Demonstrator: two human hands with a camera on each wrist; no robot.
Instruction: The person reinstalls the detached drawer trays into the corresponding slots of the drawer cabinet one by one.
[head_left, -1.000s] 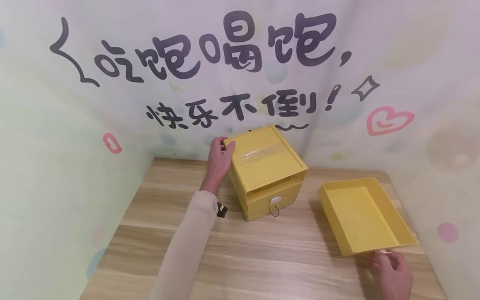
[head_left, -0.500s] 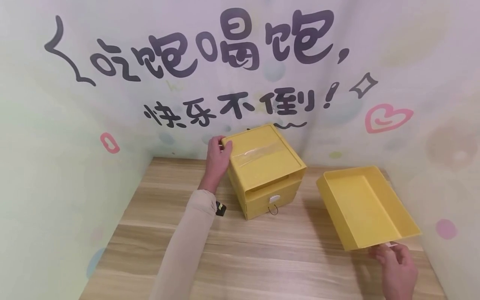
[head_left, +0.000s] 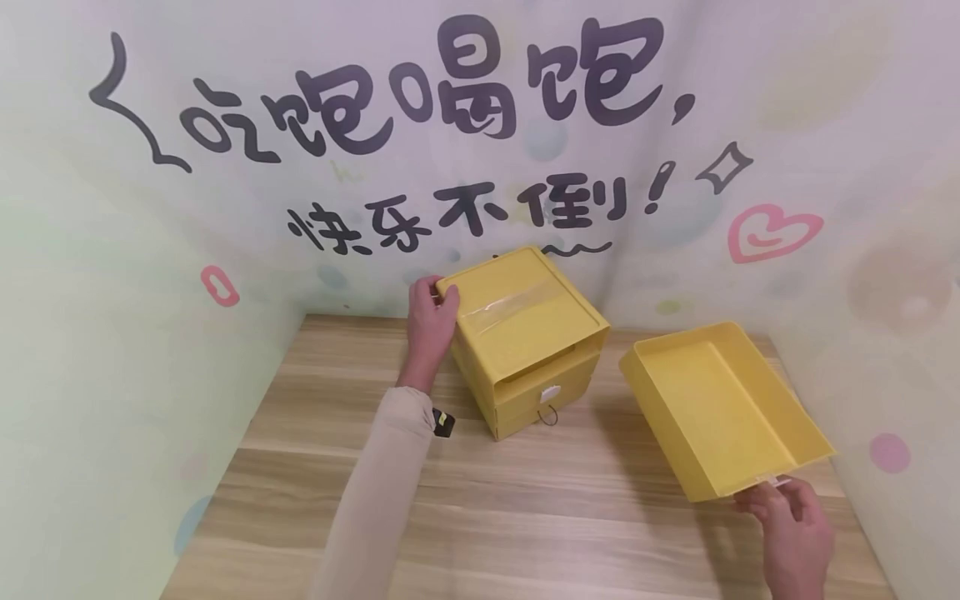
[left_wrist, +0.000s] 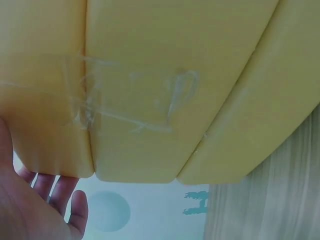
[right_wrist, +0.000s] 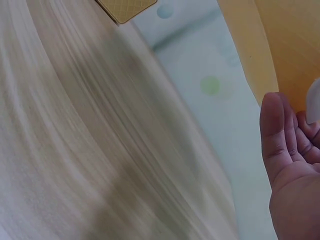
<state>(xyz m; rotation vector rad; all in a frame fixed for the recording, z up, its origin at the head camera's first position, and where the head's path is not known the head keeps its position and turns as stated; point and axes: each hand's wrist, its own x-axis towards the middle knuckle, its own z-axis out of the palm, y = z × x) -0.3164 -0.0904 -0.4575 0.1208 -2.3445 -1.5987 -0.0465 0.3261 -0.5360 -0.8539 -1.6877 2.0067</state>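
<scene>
A yellow drawer cabinet (head_left: 551, 342) stands at the back of the table, its upper slot bare and a lower drawer front (head_left: 517, 408) in place. My left hand (head_left: 431, 333) grips its back left corner, thumb on the top edge and fingers behind. The left wrist view shows those fingers (left_wrist: 62, 192) at the cabinet's far edge. To the right, my right hand (head_left: 798, 533) holds a pulled-out yellow drawer (head_left: 712, 417) by its white handle (head_left: 772, 481). The drawer is tilted, front end raised, with nothing in it. The right wrist view shows the handle (right_wrist: 314, 102) beside my curled fingers.
Clear tape (head_left: 510, 304) runs across the cabinet's top. A second white handle (head_left: 551, 393) and a dark loop (head_left: 548, 415) are on the lower drawer front. The wood-grain table (head_left: 510, 517) meets a printed cloth wall (head_left: 360, 275) right behind the cabinet.
My right hand has raised the drawer's front end and shifted the drawer slightly back and to the left. The cabinet has turned a little under my left hand, whose grip stays the same.
</scene>
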